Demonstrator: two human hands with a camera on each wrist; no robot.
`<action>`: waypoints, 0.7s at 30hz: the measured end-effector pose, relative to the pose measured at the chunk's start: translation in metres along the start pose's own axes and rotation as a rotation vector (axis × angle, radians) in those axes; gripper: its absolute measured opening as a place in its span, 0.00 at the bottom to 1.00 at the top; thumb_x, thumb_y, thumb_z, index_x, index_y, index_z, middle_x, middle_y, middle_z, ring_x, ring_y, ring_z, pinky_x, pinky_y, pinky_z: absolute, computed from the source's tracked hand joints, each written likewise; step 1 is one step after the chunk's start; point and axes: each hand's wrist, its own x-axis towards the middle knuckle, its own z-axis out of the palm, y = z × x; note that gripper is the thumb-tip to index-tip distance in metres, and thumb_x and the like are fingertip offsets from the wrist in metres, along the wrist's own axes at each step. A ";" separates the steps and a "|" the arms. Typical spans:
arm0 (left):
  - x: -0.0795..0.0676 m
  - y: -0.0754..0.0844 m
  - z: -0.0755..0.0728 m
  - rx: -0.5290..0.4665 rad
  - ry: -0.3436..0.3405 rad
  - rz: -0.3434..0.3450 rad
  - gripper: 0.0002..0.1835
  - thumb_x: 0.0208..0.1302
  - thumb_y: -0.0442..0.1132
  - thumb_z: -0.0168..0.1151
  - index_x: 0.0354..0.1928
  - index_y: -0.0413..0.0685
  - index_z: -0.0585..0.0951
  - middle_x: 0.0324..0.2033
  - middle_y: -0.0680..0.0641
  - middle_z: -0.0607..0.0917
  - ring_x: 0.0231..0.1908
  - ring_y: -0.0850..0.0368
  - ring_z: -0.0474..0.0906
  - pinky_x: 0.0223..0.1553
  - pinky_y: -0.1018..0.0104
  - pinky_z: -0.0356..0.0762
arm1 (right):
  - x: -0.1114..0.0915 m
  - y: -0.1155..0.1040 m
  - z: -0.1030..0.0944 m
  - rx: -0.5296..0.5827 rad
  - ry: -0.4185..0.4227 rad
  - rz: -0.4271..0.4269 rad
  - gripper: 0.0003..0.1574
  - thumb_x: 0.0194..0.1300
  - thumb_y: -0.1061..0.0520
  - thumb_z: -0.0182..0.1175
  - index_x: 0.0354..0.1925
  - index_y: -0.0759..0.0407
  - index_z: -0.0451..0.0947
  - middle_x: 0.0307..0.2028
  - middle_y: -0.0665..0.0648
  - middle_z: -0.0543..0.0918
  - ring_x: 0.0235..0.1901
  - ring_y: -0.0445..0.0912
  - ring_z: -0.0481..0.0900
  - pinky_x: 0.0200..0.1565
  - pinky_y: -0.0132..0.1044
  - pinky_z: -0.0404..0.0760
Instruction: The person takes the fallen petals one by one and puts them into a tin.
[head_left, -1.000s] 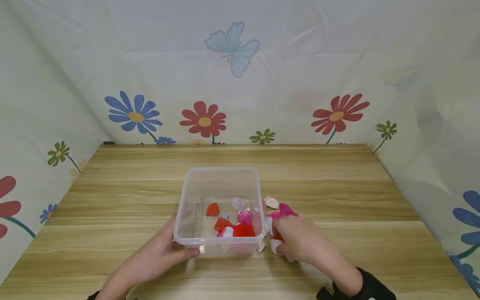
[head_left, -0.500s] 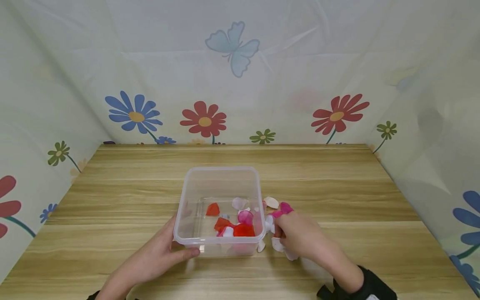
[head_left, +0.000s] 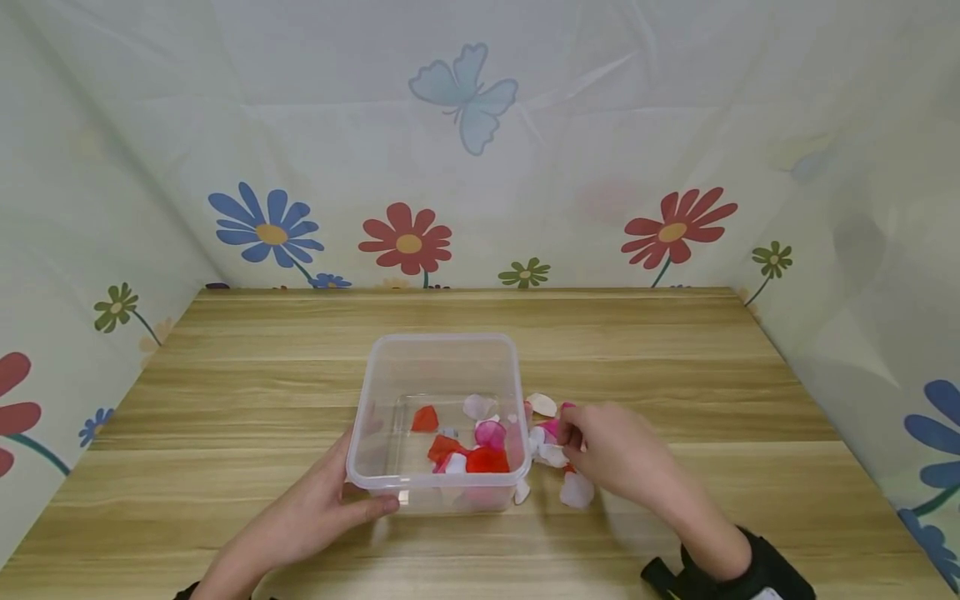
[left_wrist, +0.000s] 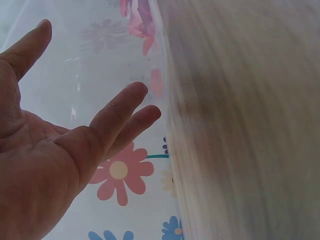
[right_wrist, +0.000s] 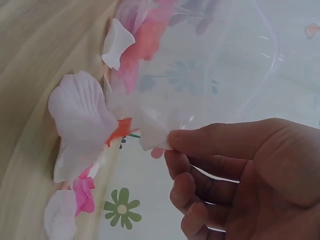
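A clear plastic box (head_left: 438, 350) stands on the wooden table, with red, pink and white flower petals (head_left: 487, 461) on its floor. My left hand (head_left: 318, 500) rests against the box's left side, thumb by the front wall; in the left wrist view its fingers (left_wrist: 117, 110) are spread and fairly straight beside the clear wall. My right hand (head_left: 618, 454) is just right of the box. Its thumb and index finger pinch a white petal (right_wrist: 154, 131), seen in the right wrist view. Loose white and pink petals (head_left: 577, 490) lie below and left of this hand, partly hidden by it.
The wooden table (head_left: 262, 350) reaches back to a flower-printed cloth (head_left: 570, 167) hung behind and at both sides. One white petal (head_left: 543, 405) lies near the box's right wall, and another petal (head_left: 522, 492) is by its front right corner.
My right hand has risen slightly off the loose petals and now pinches a white one. White petals formerly under the fingers show more. My left hand and the box have stayed put.
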 end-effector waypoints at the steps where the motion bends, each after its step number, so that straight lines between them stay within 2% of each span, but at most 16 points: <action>1: 0.000 0.000 0.000 -0.003 -0.002 -0.002 0.54 0.63 0.46 0.75 0.82 0.66 0.48 0.74 0.43 0.65 0.63 0.43 0.72 0.62 0.42 0.71 | 0.000 0.000 -0.001 0.009 0.014 0.000 0.14 0.57 0.68 0.69 0.28 0.50 0.79 0.23 0.41 0.76 0.25 0.37 0.72 0.28 0.34 0.74; 8: 0.000 0.000 0.000 -0.007 -0.007 0.001 0.54 0.63 0.46 0.75 0.81 0.66 0.49 0.73 0.43 0.66 0.62 0.43 0.73 0.61 0.42 0.71 | -0.001 -0.002 -0.012 0.064 0.093 0.033 0.10 0.59 0.67 0.71 0.31 0.53 0.82 0.24 0.43 0.77 0.25 0.39 0.72 0.27 0.33 0.74; 13: 0.000 -0.001 0.000 -0.014 -0.008 0.009 0.54 0.63 0.46 0.75 0.82 0.67 0.48 0.74 0.43 0.64 0.63 0.43 0.72 0.62 0.43 0.70 | -0.003 -0.004 -0.018 0.070 0.204 0.020 0.10 0.58 0.66 0.74 0.33 0.53 0.84 0.25 0.44 0.79 0.26 0.41 0.72 0.28 0.34 0.75; 17: 0.000 -0.001 0.000 -0.016 -0.009 0.012 0.54 0.63 0.45 0.75 0.81 0.67 0.48 0.74 0.43 0.65 0.63 0.43 0.72 0.61 0.43 0.71 | -0.005 -0.009 -0.020 0.092 0.323 -0.028 0.12 0.57 0.67 0.75 0.34 0.53 0.84 0.27 0.44 0.80 0.29 0.43 0.74 0.30 0.34 0.77; 21: 0.000 -0.001 0.000 -0.021 -0.011 0.013 0.55 0.64 0.45 0.75 0.82 0.68 0.47 0.74 0.44 0.64 0.63 0.43 0.72 0.61 0.43 0.71 | -0.005 -0.013 -0.021 0.100 0.448 -0.114 0.13 0.56 0.67 0.76 0.35 0.53 0.85 0.30 0.44 0.82 0.30 0.41 0.75 0.30 0.33 0.76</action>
